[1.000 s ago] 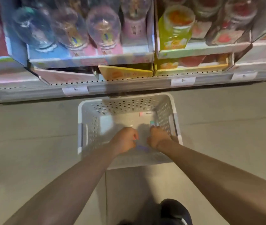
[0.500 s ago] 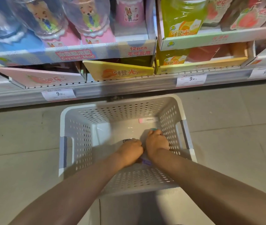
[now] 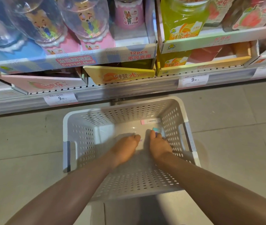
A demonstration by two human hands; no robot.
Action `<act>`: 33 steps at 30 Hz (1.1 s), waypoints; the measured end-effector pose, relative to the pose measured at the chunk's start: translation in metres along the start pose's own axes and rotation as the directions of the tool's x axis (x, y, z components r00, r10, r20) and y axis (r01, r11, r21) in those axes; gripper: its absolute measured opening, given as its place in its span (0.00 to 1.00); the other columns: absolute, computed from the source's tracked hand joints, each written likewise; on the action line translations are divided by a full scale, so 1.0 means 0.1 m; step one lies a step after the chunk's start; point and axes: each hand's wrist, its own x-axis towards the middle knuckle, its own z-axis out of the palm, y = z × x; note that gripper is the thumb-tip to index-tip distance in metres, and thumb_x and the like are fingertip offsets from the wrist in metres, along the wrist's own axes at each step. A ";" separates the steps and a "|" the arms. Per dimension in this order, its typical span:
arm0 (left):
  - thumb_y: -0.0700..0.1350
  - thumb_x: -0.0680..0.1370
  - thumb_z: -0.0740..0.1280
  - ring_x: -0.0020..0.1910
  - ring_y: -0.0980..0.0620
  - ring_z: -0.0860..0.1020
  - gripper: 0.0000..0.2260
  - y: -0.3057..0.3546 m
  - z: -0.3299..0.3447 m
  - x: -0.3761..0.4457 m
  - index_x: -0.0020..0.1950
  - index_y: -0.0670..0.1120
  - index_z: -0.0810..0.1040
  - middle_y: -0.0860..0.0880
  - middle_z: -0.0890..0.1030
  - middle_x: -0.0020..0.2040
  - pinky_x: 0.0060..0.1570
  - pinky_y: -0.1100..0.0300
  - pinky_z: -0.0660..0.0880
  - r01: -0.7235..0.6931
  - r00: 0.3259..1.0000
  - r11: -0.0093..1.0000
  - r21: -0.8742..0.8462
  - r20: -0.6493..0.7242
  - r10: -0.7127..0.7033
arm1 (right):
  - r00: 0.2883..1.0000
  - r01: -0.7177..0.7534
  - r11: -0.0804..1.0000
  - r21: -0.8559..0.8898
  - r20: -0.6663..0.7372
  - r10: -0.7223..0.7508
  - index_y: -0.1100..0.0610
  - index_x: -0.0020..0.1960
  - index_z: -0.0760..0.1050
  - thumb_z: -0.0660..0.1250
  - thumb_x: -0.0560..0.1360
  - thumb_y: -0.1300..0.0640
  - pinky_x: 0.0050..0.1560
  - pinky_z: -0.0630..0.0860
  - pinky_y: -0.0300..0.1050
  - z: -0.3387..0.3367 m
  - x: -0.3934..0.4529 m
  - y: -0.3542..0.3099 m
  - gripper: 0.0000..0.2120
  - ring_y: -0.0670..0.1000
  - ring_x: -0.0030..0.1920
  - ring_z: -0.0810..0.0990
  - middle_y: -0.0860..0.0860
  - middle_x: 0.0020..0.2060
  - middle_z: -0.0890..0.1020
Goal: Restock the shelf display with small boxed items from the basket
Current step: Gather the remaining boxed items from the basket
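both hands reach down into a white perforated basket (image 3: pixel 82 143) standing on the tiled floor (image 3: pixel 15 143) just in front of the shelf (image 3: pixel 129 93). the left hand (image 3: pixel 125 150) is low over the basket's bottom with its fingers curled under; something small and purplish peeks out at its fingertips, but whether it grips it cannot be told. the right hand (image 3: pixel 159 146) lies beside it, near the right wall, its fingers curled around a small teal and purple box (image 3: pixel 156 131) that pokes out beyond the fingertips. a pink and white label (image 3: pixel 150 121) lies flat further back in the basket. above, the shelf carries display cartons of clear domes (image 3: pixel 83 18), and price tags (image 3: pixel 60 99) line its edge.
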 end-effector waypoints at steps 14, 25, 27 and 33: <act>0.36 0.78 0.56 0.59 0.39 0.73 0.31 0.22 -0.11 0.32 0.77 0.48 0.48 0.40 0.56 0.73 0.48 0.52 0.72 0.115 0.993 0.969 0.220 -0.029 -0.111 | 0.996 0.069 0.993 0.092 0.042 -0.073 0.57 0.70 0.55 0.62 0.74 0.65 0.62 0.73 0.54 0.03 0.05 0.08 0.28 0.63 0.62 0.72 0.61 0.66 0.64; 0.32 0.74 0.62 0.56 0.44 0.76 0.32 0.06 -0.11 0.18 0.75 0.43 0.53 0.45 0.49 0.78 0.44 0.55 0.74 0.061 0.998 0.943 0.328 -0.034 -0.053 | 0.997 0.071 0.997 -0.023 0.004 -0.071 0.58 0.71 0.51 0.61 0.74 0.65 0.64 0.68 0.54 0.11 0.05 0.00 0.30 0.64 0.64 0.66 0.63 0.67 0.61; 0.30 0.74 0.59 0.61 0.45 0.74 0.34 0.09 -0.14 0.21 0.76 0.44 0.48 0.47 0.45 0.79 0.44 0.56 0.72 0.029 1.000 0.951 0.307 -0.013 -0.027 | 0.997 0.074 0.997 -0.027 0.011 -0.074 0.58 0.71 0.51 0.60 0.73 0.65 0.64 0.68 0.54 0.13 0.05 0.00 0.30 0.64 0.65 0.64 0.63 0.67 0.60; 0.35 0.78 0.55 0.62 0.44 0.72 0.20 0.13 -0.12 0.16 0.70 0.40 0.62 0.42 0.68 0.68 0.51 0.53 0.73 0.025 0.998 0.897 0.441 -0.067 0.006 | 0.979 0.202 0.963 -0.176 0.011 -0.203 0.63 0.70 0.52 0.58 0.75 0.64 0.67 0.64 0.54 0.09 0.01 0.00 0.26 0.63 0.65 0.64 0.63 0.66 0.62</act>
